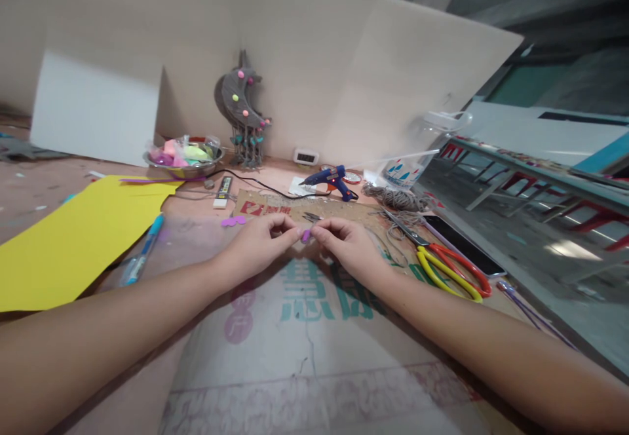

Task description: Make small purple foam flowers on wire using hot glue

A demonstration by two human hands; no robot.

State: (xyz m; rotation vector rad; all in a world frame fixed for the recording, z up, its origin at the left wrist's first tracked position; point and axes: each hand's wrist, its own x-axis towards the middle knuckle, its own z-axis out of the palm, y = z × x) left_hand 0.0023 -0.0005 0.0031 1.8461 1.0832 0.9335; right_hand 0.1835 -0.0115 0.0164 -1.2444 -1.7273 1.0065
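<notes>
Purple piece pinched betw. both hands, mid-view

The small purple piece [305, 235] sat betw. the two sets of fingertips, above the printed sheet [255, 369] and approx. centred L–R. Its long axis seemed to run away from the person, top leaning slightly R, so it lay across the line joining the hands (blurry, so approx. only). It was to the R of the left hand [260, 238] and to the L of the right hand [346, 238]; neither was clearly nearer, as tips on both sides appeared to touch it. Both hands were narrow, thumb and index drawn together in a pinch; which one bore more of the hold, cannot tell.

Just beyond the fingertips lay a small dark metal tool [312, 217], exact type unclear. Purple scalloped cut-outs [233, 221] were near the left hand, on its far L side. Farther out, R side: the red-and-yellow-handled scissors [445, 264], w/ the phone [464, 245] just beside. L side: the blue marker [147, 251] next to the yellow sheet [88, 238]. At the back: the blue glue gun [329, 181], nozzle pointing L.
</notes>
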